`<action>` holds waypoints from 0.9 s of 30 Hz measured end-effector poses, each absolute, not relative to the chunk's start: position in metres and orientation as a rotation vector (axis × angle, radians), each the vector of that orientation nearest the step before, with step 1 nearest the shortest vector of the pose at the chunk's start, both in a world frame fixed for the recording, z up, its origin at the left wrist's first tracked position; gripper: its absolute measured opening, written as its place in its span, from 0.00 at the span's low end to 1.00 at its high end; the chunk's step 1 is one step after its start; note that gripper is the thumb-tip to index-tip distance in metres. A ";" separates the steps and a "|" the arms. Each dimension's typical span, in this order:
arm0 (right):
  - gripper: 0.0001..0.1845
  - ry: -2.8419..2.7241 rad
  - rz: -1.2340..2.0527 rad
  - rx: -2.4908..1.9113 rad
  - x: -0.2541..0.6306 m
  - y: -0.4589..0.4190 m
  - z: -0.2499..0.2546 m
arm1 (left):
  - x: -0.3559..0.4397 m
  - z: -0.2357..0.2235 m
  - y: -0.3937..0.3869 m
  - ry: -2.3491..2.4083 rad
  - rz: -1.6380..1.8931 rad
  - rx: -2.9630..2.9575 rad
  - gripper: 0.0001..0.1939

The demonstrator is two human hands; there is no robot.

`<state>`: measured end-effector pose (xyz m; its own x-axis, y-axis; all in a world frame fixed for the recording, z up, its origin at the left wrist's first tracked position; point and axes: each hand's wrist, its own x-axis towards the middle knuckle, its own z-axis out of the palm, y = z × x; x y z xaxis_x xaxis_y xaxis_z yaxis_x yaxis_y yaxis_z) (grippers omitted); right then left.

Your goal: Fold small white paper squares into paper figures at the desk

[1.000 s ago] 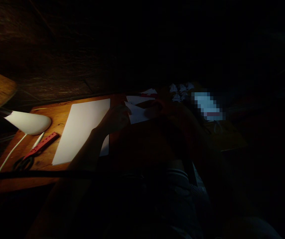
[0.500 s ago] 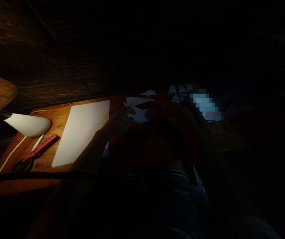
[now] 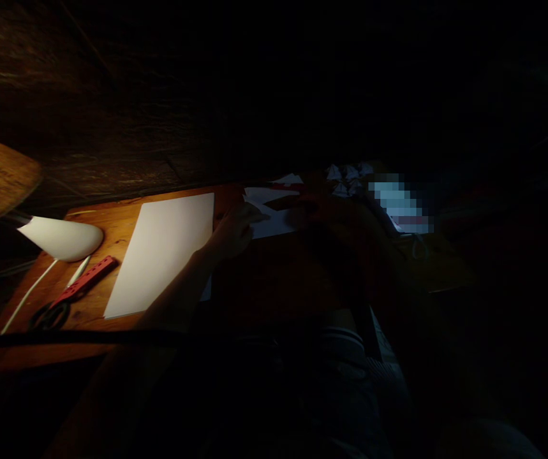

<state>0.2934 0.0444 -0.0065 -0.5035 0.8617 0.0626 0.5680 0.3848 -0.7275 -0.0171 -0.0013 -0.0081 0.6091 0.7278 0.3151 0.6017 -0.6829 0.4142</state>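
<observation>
A small white piece of paper [image 3: 277, 224] lies on the dim middle of the wooden table. At its left edge is my left hand [image 3: 236, 228], one finger stretched over the paper and the others curled in, holding it. My right hand [image 3: 308, 213] is by the paper's right side, so deep in shadow that its fingers cannot be made out. Just behind lie another white paper piece [image 3: 274, 193] and some further paper [image 3: 289, 180]. Left of my left hand rests a large stack of white sheets [image 3: 166, 248], partly covered by my forearm.
Several small folded paper shapes [image 3: 343, 180] stand at the back right, beside a phone-like lit screen [image 3: 400, 204], blurred out. On the left are a white lamp base [image 3: 66, 239] with its cord, a red perforated strip [image 3: 87, 279] and black-handled scissors [image 3: 51, 315]. A dark wall runs behind.
My left hand has shifted its fingers on the paper, one now reaching further over it. The whole view has moved slightly; the other things keep their places.
</observation>
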 end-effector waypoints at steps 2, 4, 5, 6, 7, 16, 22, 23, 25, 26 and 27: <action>0.19 -2.184 0.844 -1.326 0.288 0.044 -0.005 | -0.016 -0.009 0.002 1.170 0.854 2.516 0.25; 0.17 -2.150 0.797 -1.281 0.282 0.043 -0.004 | -0.018 -0.006 0.004 1.257 1.085 2.433 0.23; 0.15 -2.156 0.797 -1.229 0.280 0.043 -0.003 | -0.019 -0.003 0.005 1.285 1.194 2.382 0.21; 0.14 -2.148 0.786 -1.197 0.278 0.044 -0.002 | -0.022 0.000 0.006 1.288 1.289 2.326 0.18; 0.13 -2.132 0.771 -1.176 0.276 0.044 0.000 | -0.024 0.002 0.007 1.254 1.325 2.308 0.16; 0.08 -1.926 0.847 -1.043 0.269 0.035 0.010 | -0.024 -0.009 0.003 1.098 0.849 2.252 0.29; 0.04 -1.859 1.020 -0.879 0.265 0.029 0.009 | -0.013 -0.018 0.002 0.927 0.763 1.898 0.40; 0.03 -1.852 1.038 -0.849 0.265 0.028 0.009 | -0.013 -0.016 0.002 0.894 0.753 1.846 0.38; 0.03 -1.835 1.056 -0.813 0.264 0.027 0.008 | -0.012 -0.012 0.001 0.896 0.740 1.789 0.35; 0.03 -1.829 1.058 -0.812 0.264 0.027 0.009 | -0.012 -0.009 0.000 0.922 0.731 1.788 0.34; 0.03 -1.825 1.055 -0.819 0.264 0.026 0.009 | -0.012 -0.007 -0.001 0.955 0.718 1.798 0.33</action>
<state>0.2639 0.0260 0.0092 -0.4222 0.8380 0.3456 0.1192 0.4292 -0.8953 -0.0118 -0.0008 -0.0069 0.5237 0.8496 0.0622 0.2961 -0.2499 0.9219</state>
